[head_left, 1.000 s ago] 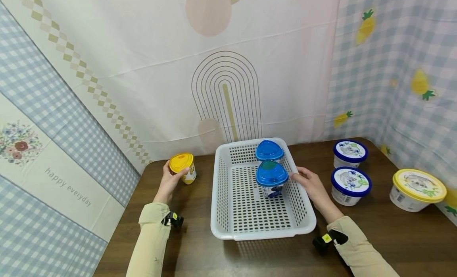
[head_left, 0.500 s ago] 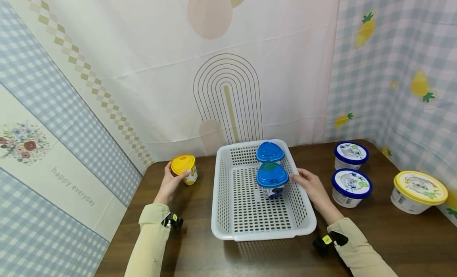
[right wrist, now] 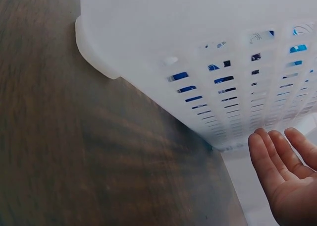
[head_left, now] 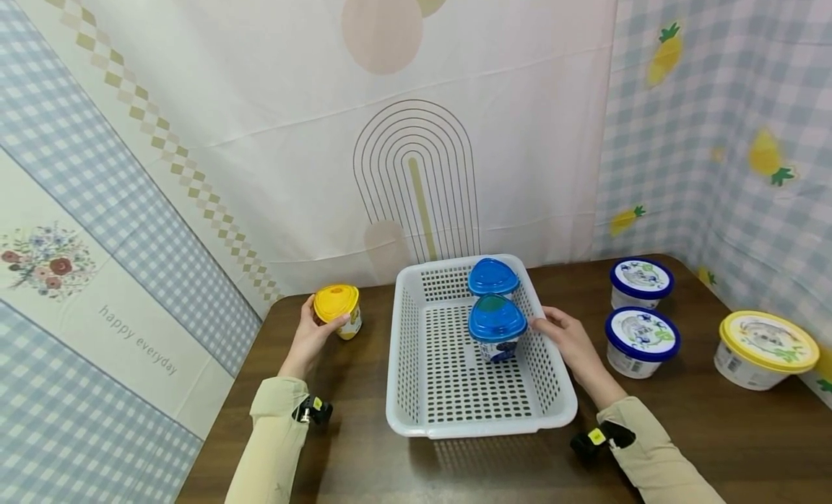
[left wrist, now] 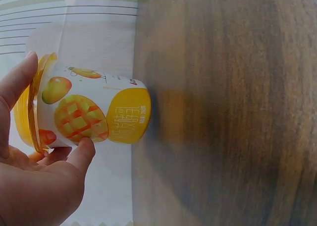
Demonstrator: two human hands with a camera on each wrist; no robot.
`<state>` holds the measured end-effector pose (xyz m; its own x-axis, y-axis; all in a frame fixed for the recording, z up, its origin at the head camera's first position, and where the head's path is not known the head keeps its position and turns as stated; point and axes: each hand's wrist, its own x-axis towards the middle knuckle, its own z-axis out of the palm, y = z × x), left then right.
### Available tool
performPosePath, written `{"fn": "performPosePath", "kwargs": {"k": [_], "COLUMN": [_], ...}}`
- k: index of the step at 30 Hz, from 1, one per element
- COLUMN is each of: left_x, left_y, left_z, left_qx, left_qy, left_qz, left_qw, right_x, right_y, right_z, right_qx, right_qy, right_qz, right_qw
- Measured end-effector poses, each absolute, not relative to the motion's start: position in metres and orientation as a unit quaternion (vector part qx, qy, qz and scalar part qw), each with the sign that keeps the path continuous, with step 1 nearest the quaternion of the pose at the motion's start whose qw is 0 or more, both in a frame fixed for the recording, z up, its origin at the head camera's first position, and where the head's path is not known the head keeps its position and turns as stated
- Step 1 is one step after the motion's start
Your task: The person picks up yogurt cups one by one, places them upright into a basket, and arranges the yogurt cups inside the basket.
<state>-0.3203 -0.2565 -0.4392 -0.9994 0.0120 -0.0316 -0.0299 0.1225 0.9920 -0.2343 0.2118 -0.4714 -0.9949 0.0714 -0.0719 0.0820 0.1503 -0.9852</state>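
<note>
My left hand (head_left: pixel 310 339) grips a yellow-lidded yogurt cup (head_left: pixel 351 323) near the table's back left. Mango pictures cover this yogurt cup (left wrist: pixel 81 114) in the left wrist view, where the thumb lies along its lid and the other fingers wrap its side. Its base is on or just above the wood. My right hand (head_left: pixel 568 341) touches the right rim of a white plastic basket (head_left: pixel 406 424). Seen from the right wrist, the fingers (right wrist: pixel 265 159) are loosely extended by the basket's outer wall (right wrist: pixel 148 52); the thumb is hidden there. Two blue-lidded cups (head_left: pixel 497 318) stand inside the basket.
Two round tubs with dark blue lids (head_left: pixel 642 334) stand to the right of the basket. Farther right is a wider tub with a yellow lid (head_left: pixel 769 341). Printed cloth (head_left: pixel 292 164) hangs behind the brown table (head_left: pixel 351 446).
The head view has shifted slightly. My left hand keeps its grip on the yogurt cup, and my right hand stays at the basket's rim.
</note>
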Motion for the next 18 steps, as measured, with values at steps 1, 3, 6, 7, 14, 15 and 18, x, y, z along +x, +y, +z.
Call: {"fn": "performPosePath", "kwargs": {"k": [1, 3, 6, 7, 14, 15, 18], "left_x": [-0.321, -0.321, -0.318, -0.317, -0.300, -0.297, -0.290], "left_y": [-0.258, -0.260, -0.263, -0.263, -0.260, -0.258, -0.253], "left_z": [-0.441, -0.444, -0.442, -0.440, -0.412, -0.407, -0.394], "left_qx": [-0.004, 0.002, 0.007, 0.007, 0.007, 0.006, 0.015], "left_qy": [0.748, 0.750, 0.758, 0.765, 0.778, 0.776, 0.774], "left_qz": [0.664, 0.662, 0.652, 0.644, 0.629, 0.630, 0.633], "left_qw": [0.013, 0.006, -0.003, -0.006, -0.002, 0.001, 0.002], "right_x": [-0.234, -0.234, -0.234, -0.234, -0.233, -0.233, -0.234], "right_y": [0.212, 0.211, 0.211, 0.211, 0.211, 0.211, 0.212], "right_z": [-0.472, -0.473, -0.473, -0.473, -0.470, -0.470, -0.470], "right_qx": [0.051, 0.051, 0.052, 0.053, 0.050, 0.049, 0.049], "right_qy": [0.758, 0.757, 0.759, 0.760, 0.765, 0.766, 0.768], "right_qz": [-0.651, -0.651, -0.649, -0.648, -0.643, -0.641, -0.638], "right_qw": [0.004, 0.003, 0.004, 0.006, 0.005, 0.004, 0.005]}}
